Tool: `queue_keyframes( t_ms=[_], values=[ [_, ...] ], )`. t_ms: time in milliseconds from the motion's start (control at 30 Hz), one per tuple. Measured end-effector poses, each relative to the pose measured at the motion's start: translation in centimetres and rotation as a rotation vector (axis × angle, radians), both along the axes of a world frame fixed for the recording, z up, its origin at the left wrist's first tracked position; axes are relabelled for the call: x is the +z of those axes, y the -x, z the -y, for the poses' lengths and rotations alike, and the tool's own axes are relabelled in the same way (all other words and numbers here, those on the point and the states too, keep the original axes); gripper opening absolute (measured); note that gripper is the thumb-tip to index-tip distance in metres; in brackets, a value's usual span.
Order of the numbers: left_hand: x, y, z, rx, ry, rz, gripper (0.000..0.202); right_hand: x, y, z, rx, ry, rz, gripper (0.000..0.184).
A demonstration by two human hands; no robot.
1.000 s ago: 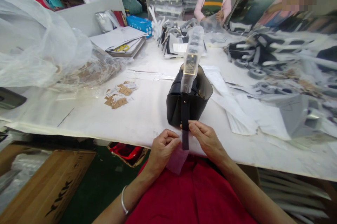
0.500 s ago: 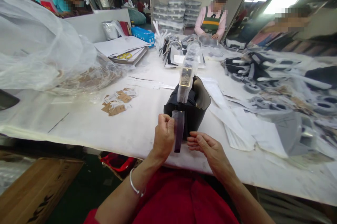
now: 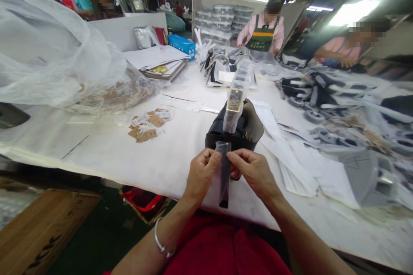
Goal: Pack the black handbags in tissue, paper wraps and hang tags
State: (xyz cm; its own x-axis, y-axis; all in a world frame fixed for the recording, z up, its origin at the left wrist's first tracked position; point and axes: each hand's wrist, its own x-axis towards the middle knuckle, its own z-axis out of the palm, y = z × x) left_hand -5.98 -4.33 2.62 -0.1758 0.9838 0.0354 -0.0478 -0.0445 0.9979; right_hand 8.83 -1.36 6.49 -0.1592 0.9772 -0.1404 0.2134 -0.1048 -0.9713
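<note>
The bag point(image 3: 247, 134) stands on the desk point(image 3: 109, 154) near its front edge, right in front of the person. Its strap point(image 3: 224, 189) hangs from the near side, down over the desk's edge. A clear sleeve point(image 3: 222, 146) sits around the strap's upper part. Both hands are pinched shut on it: the left hand point(image 3: 201, 172) grips the sleeve's left edge between thumb and fingers, and the right hand point(image 3: 253, 171) grips the right edge, with the strap between them.

One part looks done: the buckle piece point(image 3: 236, 99) rising from the bag's top is already wrapped in clear film along its whole visible length. The hanging strap looks about half done. The film reaches its top near the bag, but the dark tip point(image 3: 223, 202) seems to poke out bare below. How far the sleeve runs down is hard to tell, as the film is thin. So this strap likely wants more covering or smoothing.

Paper tags point(image 3: 148, 123) lie well to the left on the desk. Other bags point(image 3: 219, 66) are heaped further back, with a co-worker point(image 3: 263, 34) beyond them.
</note>
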Motion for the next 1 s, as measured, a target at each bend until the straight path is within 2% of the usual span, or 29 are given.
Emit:
queue_keyframes(
  t_ms=[233, 367, 500, 600, 800, 867, 1000],
  values=[
    [-0.2, -0.6, -0.3, 0.04, 0.012, 0.04, 0.029, -0.8, -0.8, 0.0, 0.03, -0.086, 0.095, 0.033],
    [0.0, -0.7, 0.2, 0.043, -0.011, -0.007, 0.026, -0.1, -0.6, -0.2, 0.017, 0.029, -0.011, 0.04],
    [0.9, -0.3, -0.3, 0.055, -0.042, -0.063, 0.027, 0.7, 0.4, -0.4, -0.022, -0.013, 0.016, 0.042],
    [1.4, 0.0, -1.2, 0.088, -0.066, -0.187, 0.031, 0.7, 0.8, -0.6, -0.035, -0.058, 0.065, 0.041],
    [1.7, -0.4, -2.0, 0.25, -0.212, -0.671, 0.022, 0.2, 0.8, -0.8, -0.077, -0.09, 0.1, 0.039],
    [1.8, -0.6, -1.7, 0.219, -0.225, -0.6, 0.02, 0.2, 0.8, -0.8, -0.091, -0.112, 0.105, 0.039],
    [1.6, -0.9, -0.4, 0.036, -0.1, -0.117, 0.018, 0.3, 1.0, -0.7, -0.109, -0.147, 0.106, 0.037]
  ],
)
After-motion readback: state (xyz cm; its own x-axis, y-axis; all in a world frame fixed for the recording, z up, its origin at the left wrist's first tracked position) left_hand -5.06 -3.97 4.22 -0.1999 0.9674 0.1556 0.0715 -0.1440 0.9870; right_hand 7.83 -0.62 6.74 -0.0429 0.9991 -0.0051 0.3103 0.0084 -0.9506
